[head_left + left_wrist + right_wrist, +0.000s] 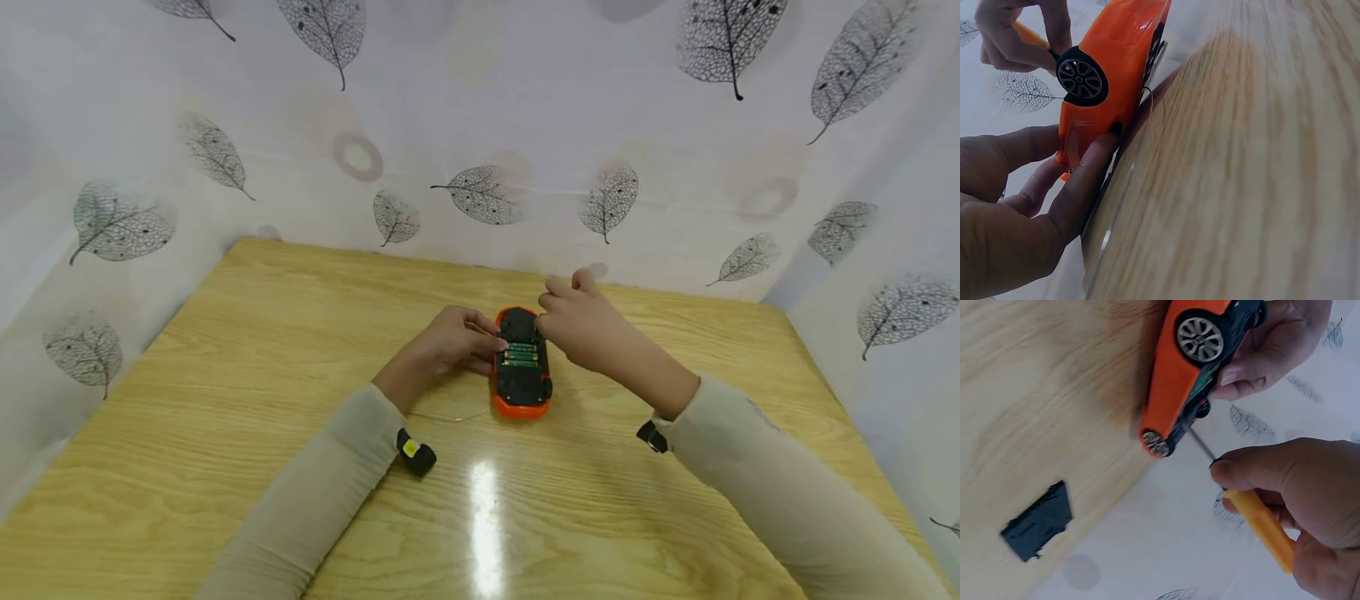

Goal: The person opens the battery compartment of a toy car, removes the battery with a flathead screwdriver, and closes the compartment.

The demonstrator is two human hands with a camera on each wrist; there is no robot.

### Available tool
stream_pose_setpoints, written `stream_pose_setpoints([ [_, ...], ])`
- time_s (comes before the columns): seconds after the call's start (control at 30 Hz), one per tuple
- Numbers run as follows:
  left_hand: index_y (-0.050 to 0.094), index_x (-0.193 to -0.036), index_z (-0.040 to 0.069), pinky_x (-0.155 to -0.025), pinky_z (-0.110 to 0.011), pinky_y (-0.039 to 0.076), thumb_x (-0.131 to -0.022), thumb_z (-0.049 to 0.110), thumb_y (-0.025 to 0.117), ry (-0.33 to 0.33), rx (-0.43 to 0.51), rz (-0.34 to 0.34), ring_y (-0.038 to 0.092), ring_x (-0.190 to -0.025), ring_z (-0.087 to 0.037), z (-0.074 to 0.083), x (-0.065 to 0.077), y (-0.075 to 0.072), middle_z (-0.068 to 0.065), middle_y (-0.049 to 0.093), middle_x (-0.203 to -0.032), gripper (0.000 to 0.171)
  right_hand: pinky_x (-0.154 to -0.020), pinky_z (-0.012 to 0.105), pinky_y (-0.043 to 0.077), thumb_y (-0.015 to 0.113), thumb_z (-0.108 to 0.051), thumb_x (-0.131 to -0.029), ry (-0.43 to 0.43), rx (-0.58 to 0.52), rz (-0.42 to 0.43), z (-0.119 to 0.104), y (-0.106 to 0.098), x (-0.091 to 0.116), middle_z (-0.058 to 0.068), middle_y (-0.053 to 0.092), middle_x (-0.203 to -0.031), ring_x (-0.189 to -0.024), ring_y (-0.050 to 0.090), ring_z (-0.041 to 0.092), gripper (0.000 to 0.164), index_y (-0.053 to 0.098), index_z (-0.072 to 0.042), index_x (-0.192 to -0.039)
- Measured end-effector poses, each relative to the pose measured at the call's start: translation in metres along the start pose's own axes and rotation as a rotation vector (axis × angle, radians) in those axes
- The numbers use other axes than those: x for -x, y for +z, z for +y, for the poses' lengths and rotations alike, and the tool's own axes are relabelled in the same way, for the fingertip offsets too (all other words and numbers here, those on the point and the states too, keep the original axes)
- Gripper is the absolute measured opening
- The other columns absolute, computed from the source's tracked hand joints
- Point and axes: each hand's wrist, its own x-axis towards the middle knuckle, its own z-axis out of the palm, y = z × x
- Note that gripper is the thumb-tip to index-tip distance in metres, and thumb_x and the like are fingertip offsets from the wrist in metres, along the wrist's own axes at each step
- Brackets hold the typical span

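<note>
An orange toy car (521, 385) lies upside down on the table, black underside up, several green batteries (521, 357) showing in its open compartment. My left hand (456, 340) grips the car's side, the thumb over the underside near the batteries; the left wrist view shows its fingers along the orange body. With my right hand (585, 325) I hold a screwdriver (1261, 526) by its yellow handle. In the right wrist view its metal shaft slants to the car's underside near one end; the tip's exact contact is hidden.
A black plastic cover (1040, 520) lies on the wooden table (315, 333), seen in the right wrist view. A thin wire (453, 418) runs over the table beside the car. Behind the table hangs a leaf-patterned cloth (480, 108).
</note>
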Motion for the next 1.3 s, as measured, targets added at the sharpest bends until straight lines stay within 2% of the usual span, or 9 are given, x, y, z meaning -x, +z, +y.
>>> stream_pose_setpoints([
  [0.13, 0.062, -0.117, -0.006, -0.067, -0.042, 0.065, -0.089, -0.004, 0.077, -0.001, 0.003, -0.004, 0.074, -0.076, -0.027, 0.001, -0.001, 0.0, -0.023, 0.069, -0.108, 0.031, -0.075, 0.045, 0.022, 0.078, -0.008, -0.091, 0.017, -0.039, 0.054, 0.006, 0.008, 0.011, 0.004, 0.059, -0.085, -0.083, 0.035, 0.024, 0.008, 0.074, -0.013, -0.087],
  [0.3, 0.061, -0.117, -0.006, -0.067, -0.042, 0.065, -0.089, -0.004, 0.077, -0.002, 0.01, 0.0, 0.074, -0.074, -0.027, 0.0, -0.002, -0.001, -0.023, 0.068, -0.108, 0.032, -0.074, 0.044, 0.019, 0.073, 0.001, -0.091, 0.002, -0.048, 0.18, 0.009, 0.014, 0.015, 0.003, 0.053, -0.077, -0.078, 0.032, 0.023, 0.018, 0.071, -0.013, -0.08],
  [0.43, 0.061, -0.117, -0.007, -0.067, -0.043, 0.065, -0.089, -0.005, 0.076, 0.002, 0.011, 0.004, 0.074, -0.074, -0.027, 0.0, -0.001, -0.001, -0.023, 0.068, -0.108, 0.032, -0.073, 0.044, 0.017, 0.071, 0.003, -0.089, 0.012, -0.089, 0.234, 0.011, 0.019, 0.017, 0.001, 0.048, -0.073, -0.074, 0.03, 0.022, 0.024, 0.068, -0.015, -0.073],
  [0.53, 0.061, -0.116, -0.007, -0.067, -0.043, 0.065, -0.089, -0.005, 0.076, 0.005, 0.005, 0.006, 0.074, -0.074, -0.027, 0.0, 0.0, 0.0, -0.023, 0.068, -0.108, 0.031, -0.071, 0.044, 0.017, 0.071, 0.002, -0.089, 0.03, -0.158, 0.255, 0.013, 0.022, 0.021, 0.001, 0.048, -0.072, -0.073, 0.031, 0.021, 0.022, 0.07, -0.015, -0.074],
  [0.7, 0.062, -0.115, -0.006, -0.066, -0.041, 0.065, -0.09, -0.006, 0.075, 0.0, 0.001, 0.012, 0.073, -0.074, -0.026, 0.0, 0.001, 0.0, -0.021, 0.068, -0.106, 0.029, -0.072, 0.045, 0.019, 0.074, 0.0, -0.087, 0.062, -0.27, 0.266, 0.015, 0.027, 0.027, 0.002, 0.055, -0.079, -0.076, 0.038, 0.022, 0.014, 0.077, -0.014, -0.085],
  [0.97, 0.061, -0.114, -0.006, -0.067, -0.04, 0.065, -0.09, -0.005, 0.075, 0.002, 0.0, 0.014, 0.073, -0.074, -0.025, -0.001, 0.001, 0.0, -0.02, 0.068, -0.105, 0.028, -0.072, 0.047, 0.018, 0.074, -0.001, -0.088, 0.114, -0.412, 0.266, 0.02, 0.042, 0.033, 0.001, 0.061, -0.086, -0.081, 0.041, 0.023, 0.014, 0.079, -0.013, -0.093],
  [1.3, 0.062, -0.116, -0.006, -0.068, -0.04, 0.065, -0.089, -0.005, 0.076, -0.012, 0.002, 0.022, 0.074, -0.076, -0.026, -0.001, 0.002, 0.001, -0.021, 0.068, -0.109, 0.031, -0.073, 0.048, 0.019, 0.076, -0.004, -0.088, 0.134, -0.561, 0.349, 0.023, 0.062, 0.042, 0.001, 0.067, -0.09, -0.083, 0.044, 0.022, 0.01, 0.079, -0.012, -0.095],
])
